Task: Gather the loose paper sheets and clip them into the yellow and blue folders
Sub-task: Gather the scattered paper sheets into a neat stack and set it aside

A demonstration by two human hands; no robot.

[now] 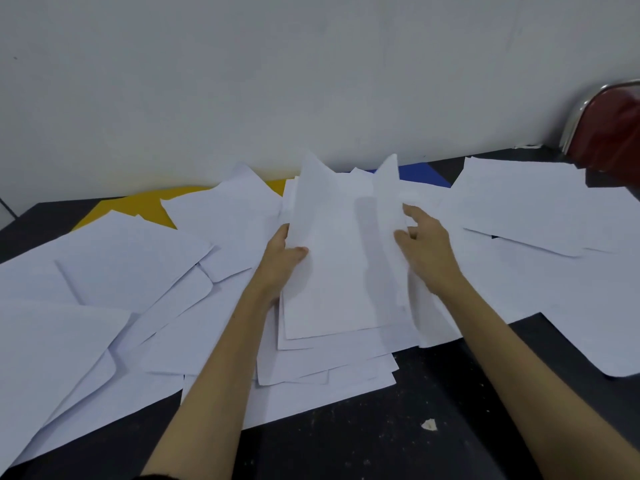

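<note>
Your left hand (280, 258) grips a small stack of sheets (332, 258) at its left edge, thumb on top and fingers (281, 233) curled underneath, lifting the far end off the desk (398, 427). Your right hand (424, 244) is spread loose at the stack's right edge, fingertips touching the paper but not closed on it. The stack's long axis runs from near to far, straight away from you between the two hands, its far corners curling upward.

More loose sheets (114, 271) fan out across the left of the desk, and another spread (526, 209) lies to the right, just beyond your right hand. The yellow folder (138, 207) shows at the far left, mostly buried under paper; the blue folder (420, 173) peeks out at the far centre-right, directly behind the lifted stack. A red chair (613, 133) stands at the far right, and a paper scrap (428, 425) lies on the bare near desk.

Gathering looks barely begun. The right-hand spread lies nearer your free right hand, the blue folder straight ahead along the stack's axis.
</note>
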